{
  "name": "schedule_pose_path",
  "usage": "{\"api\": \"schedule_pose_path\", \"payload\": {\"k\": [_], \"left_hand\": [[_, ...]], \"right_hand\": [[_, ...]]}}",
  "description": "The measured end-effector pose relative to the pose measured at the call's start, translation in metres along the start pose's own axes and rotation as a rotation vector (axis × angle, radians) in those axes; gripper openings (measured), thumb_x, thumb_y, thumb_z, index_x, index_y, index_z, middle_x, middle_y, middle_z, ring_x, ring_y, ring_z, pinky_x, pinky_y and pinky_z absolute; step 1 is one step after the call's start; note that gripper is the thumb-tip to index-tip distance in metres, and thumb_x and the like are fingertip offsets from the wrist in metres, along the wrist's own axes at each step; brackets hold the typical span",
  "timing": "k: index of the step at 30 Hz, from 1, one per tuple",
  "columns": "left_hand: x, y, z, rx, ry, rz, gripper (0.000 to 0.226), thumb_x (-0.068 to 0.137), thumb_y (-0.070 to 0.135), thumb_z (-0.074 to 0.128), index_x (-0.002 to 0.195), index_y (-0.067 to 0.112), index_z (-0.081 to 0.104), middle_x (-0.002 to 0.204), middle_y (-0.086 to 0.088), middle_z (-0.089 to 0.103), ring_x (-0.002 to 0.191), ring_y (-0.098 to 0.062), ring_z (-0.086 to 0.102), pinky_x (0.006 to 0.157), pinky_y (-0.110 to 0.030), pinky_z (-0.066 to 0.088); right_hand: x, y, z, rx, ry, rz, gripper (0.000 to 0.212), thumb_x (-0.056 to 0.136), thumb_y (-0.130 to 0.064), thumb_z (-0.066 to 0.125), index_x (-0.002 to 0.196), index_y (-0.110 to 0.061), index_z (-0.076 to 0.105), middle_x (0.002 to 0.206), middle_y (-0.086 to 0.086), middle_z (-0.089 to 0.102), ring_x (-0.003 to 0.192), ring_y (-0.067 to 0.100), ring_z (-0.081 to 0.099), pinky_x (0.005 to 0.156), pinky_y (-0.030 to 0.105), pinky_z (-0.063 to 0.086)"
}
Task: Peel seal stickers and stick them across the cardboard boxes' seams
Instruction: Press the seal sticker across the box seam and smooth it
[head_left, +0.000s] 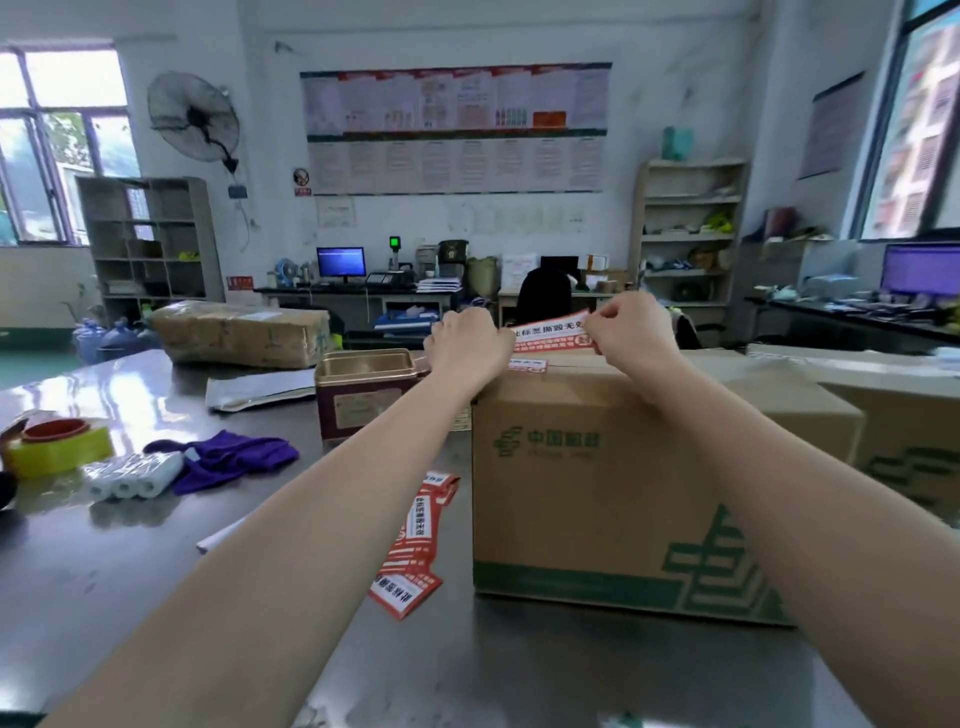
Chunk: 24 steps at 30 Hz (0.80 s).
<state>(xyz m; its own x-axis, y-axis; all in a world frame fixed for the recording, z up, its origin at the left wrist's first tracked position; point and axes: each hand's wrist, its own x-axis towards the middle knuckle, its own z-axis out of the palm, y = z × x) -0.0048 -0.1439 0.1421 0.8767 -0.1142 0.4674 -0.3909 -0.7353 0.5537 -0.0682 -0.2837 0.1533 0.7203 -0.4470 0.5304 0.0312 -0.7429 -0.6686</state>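
Note:
A brown cardboard box with green print stands on the steel table in front of me. Above its top, my left hand and my right hand hold a red and white seal sticker stretched between them, each pinching one end. Another sticker lies stuck on the box top just below. A strip of several red seal stickers lies on the table left of the box.
A dark red tin stands left of the box. Purple cloth, white rolls and a yellow tape roll lie at the left. A wrapped parcel sits behind. More cardboard boxes stand at the right.

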Motion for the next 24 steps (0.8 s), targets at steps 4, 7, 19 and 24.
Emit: {"api": "schedule_pose_path", "payload": {"k": [4, 7, 19, 24], "left_hand": [[0.002, 0.015, 0.007, 0.059, -0.057, 0.027, 0.035, 0.082, 0.024, 0.050, 0.099, -0.003, 0.064, 0.111, -0.024, 0.062, 0.104, -0.040, 0.054, 0.091, -0.046, 0.042], [0.003, 0.017, 0.012, 0.120, -0.081, 0.051, 0.034, 0.084, 0.025, 0.049, 0.101, -0.001, 0.063, 0.115, -0.022, 0.059, 0.108, -0.040, 0.050, 0.093, -0.046, 0.039], [-0.006, 0.014, 0.017, 0.422, -0.078, 0.038, 0.038, 0.089, 0.018, 0.048, 0.124, 0.003, 0.046, 0.133, -0.023, 0.043, 0.124, -0.037, 0.037, 0.104, -0.045, 0.030], [-0.010, 0.015, 0.016, 0.458, -0.059, 0.140, 0.029, 0.088, 0.011, 0.049, 0.116, 0.004, 0.053, 0.129, -0.020, 0.047, 0.122, -0.036, 0.041, 0.103, -0.045, 0.031]], "right_hand": [[0.006, 0.016, -0.008, 0.041, -0.041, 0.092, 0.031, 0.091, -0.012, 0.054, 0.088, 0.016, 0.065, 0.069, 0.024, 0.057, 0.058, 0.024, 0.050, 0.054, 0.026, 0.043], [0.011, 0.022, -0.010, 0.097, -0.066, 0.149, 0.025, 0.091, -0.010, 0.055, 0.088, 0.012, 0.067, 0.065, 0.013, 0.059, 0.054, 0.017, 0.051, 0.059, 0.029, 0.048], [0.016, 0.035, -0.010, 0.243, -0.072, 0.284, 0.022, 0.089, -0.004, 0.059, 0.068, -0.001, 0.061, 0.063, 0.010, 0.056, 0.053, 0.015, 0.047, 0.055, 0.025, 0.043], [0.017, 0.037, -0.008, 0.217, -0.059, 0.285, 0.022, 0.088, -0.005, 0.060, 0.067, -0.001, 0.060, 0.063, 0.010, 0.057, 0.055, 0.017, 0.048, 0.061, 0.028, 0.046]]}}
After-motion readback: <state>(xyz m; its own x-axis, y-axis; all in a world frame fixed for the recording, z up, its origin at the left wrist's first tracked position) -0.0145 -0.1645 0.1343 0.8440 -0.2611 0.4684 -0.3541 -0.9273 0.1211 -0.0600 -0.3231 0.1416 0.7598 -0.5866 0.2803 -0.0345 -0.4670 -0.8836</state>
